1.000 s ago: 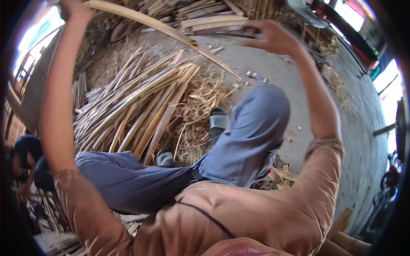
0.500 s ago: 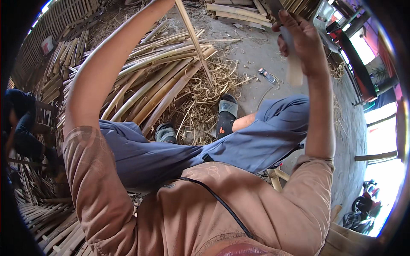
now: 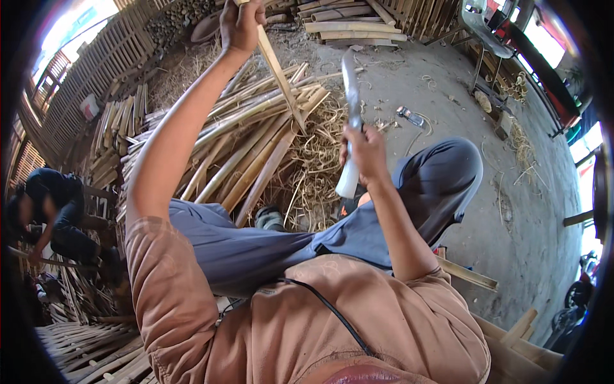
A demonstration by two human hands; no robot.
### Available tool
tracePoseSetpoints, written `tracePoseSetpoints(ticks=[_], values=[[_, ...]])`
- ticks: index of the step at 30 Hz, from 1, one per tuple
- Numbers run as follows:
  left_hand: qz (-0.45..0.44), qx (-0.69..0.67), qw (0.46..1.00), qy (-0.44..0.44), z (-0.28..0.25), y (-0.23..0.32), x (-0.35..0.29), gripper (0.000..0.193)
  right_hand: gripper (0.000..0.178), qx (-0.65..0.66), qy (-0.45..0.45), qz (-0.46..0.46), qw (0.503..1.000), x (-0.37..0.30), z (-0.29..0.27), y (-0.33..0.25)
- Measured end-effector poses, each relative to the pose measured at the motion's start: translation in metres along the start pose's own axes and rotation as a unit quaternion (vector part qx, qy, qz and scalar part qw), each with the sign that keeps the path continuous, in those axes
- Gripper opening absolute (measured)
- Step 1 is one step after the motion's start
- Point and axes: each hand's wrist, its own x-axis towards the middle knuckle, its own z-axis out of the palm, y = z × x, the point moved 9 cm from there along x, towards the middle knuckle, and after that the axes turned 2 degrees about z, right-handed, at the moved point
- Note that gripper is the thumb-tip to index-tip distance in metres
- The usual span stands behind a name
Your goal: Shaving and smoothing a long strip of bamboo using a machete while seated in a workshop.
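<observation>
My left hand (image 3: 242, 27) is raised at the top, fingers closed around the upper part of a long bamboo strip (image 3: 279, 72). The strip slants down and to the right, its lower end over the edge of a pile of split bamboo (image 3: 256, 150). Over my lap, my right hand (image 3: 366, 155) grips a machete (image 3: 351, 86) by its handle. The pale butt of the handle sticks out below my fist, and the blade points up and away from me. A gap of bare floor and shavings separates blade and strip.
Curly bamboo shavings (image 3: 316, 157) lie around my feet. A small bottle-like object (image 3: 409, 116) rests on the concrete floor (image 3: 448, 102). Cut bamboo lengths (image 3: 355, 29) are stacked at the back. Another person (image 3: 57, 211) bends over at the left. A chair (image 3: 486, 35) stands at the far right.
My right hand has come down and left with the machete, from high at the right to over my lap. My left hand has come into view, still on the strip.
</observation>
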Motion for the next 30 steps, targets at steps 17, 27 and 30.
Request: tracePoseSetpoints(ticks=[17,27,30], values=[[-0.093,-0.135,0.973,0.16,-0.146,0.126,0.023,0.03,0.032,-0.343,-0.059,-0.147,0.926,-0.012,0.059,0.11],[0.04,-0.178,0.983,0.008,-0.125,0.191,0.01,0.032,0.022,-0.287,-0.162,-0.364,0.871,-0.079,0.188,-0.062],[0.039,-0.196,0.979,-0.025,-0.133,0.194,0.007,0.037,0.022,-0.432,-0.166,-0.238,0.854,-0.046,0.174,0.009]])
